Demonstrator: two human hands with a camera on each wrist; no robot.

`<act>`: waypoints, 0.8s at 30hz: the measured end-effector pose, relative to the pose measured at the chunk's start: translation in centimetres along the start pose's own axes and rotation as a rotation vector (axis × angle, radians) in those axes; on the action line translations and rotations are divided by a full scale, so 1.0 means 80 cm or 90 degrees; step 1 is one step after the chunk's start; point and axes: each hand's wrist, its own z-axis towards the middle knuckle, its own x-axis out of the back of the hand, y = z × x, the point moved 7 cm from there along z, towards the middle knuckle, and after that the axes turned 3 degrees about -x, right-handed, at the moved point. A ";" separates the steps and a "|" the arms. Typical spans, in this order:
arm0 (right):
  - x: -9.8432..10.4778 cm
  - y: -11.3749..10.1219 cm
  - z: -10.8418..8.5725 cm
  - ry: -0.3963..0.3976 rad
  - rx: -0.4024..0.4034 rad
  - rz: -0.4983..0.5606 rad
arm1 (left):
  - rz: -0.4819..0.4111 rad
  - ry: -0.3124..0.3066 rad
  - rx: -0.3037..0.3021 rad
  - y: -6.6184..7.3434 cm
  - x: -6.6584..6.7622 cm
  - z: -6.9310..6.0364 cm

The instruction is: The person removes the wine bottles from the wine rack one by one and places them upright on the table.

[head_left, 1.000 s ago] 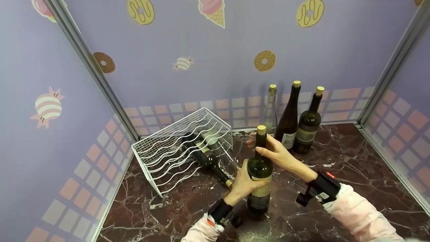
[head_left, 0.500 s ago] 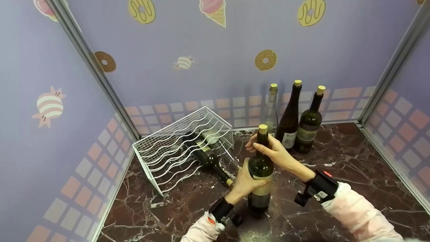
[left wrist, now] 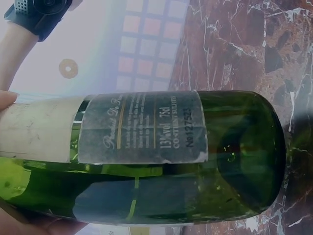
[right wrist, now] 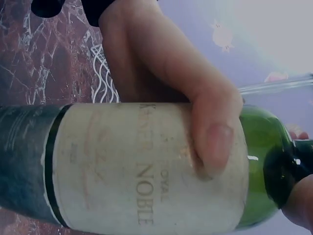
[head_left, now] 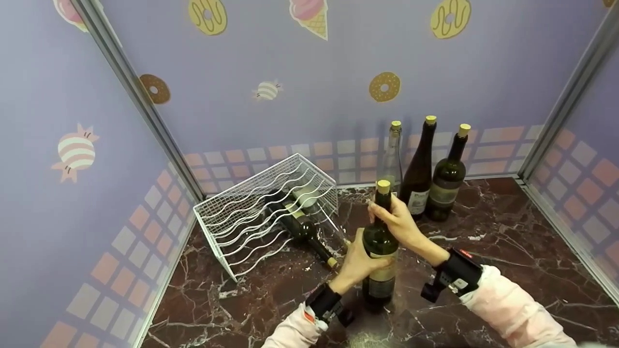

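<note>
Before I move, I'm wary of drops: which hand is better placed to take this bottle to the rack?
Probably the left hand: it grips the bottle lower and sits nearer the rack; the right hand holds the neck.

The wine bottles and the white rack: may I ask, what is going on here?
A person holds one corked green wine bottle roughly upright with both hands: the left hand grips its body, and the right hand is curled round its neck. Behind it stand three corked wine bottles. To the left, a dark wine bottle and a clear bottle lie in the white wire wine rack.
</note>
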 end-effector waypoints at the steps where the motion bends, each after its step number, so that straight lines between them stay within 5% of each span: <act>1: 0.001 0.000 -0.001 0.012 -0.001 -0.004 | 0.000 -0.006 0.000 0.001 -0.001 0.000; 12: 0.026 -0.002 -0.007 0.077 0.021 -0.067 | 0.007 -0.054 -0.009 0.002 -0.006 0.002; 24: 0.100 0.011 -0.005 0.179 0.051 -0.117 | -0.032 -0.055 0.009 -0.018 0.009 -0.011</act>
